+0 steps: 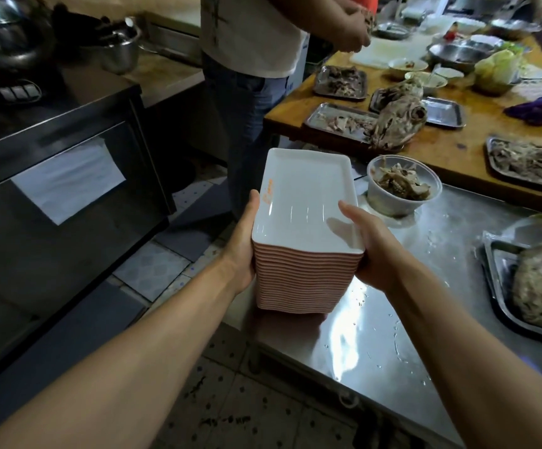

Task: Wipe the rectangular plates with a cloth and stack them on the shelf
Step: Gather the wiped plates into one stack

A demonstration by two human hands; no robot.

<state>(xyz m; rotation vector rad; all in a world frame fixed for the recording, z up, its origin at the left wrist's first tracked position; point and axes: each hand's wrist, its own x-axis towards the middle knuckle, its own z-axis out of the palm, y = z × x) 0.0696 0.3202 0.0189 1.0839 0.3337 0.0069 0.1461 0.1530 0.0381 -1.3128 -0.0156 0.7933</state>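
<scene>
At the far left stands a dark cabinet (pixel 62 196) with a pale sheet of paper (pixel 68 181) stuck to its front, and metal pots (pixel 120 48) sit on the counter behind it; the patterned tiled floor (pixel 153 270) runs between it and the work area. The left hand (pixel 245 244) presses against the left side of a tall stack of rectangular plates (pixel 305 254), thumb up along the rim, while the right hand (pixel 371 244) grips the right side with its thumb laid over the top plate's edge; the stack is held above the near corner of the wet steel bench (pixel 392 319). Whether its base touches the bench cannot be told. Behind the stack a second person (pixel 253 59) stands, cut off above the chest. Further right, a plastic tub (pixel 402 189) of scraps rests on the bench, and a wooden table (pixel 457 137) carries metal trays (pixel 341 119) of meat. At the right edge another tray (pixel 496 286) is partly cut off.
</scene>
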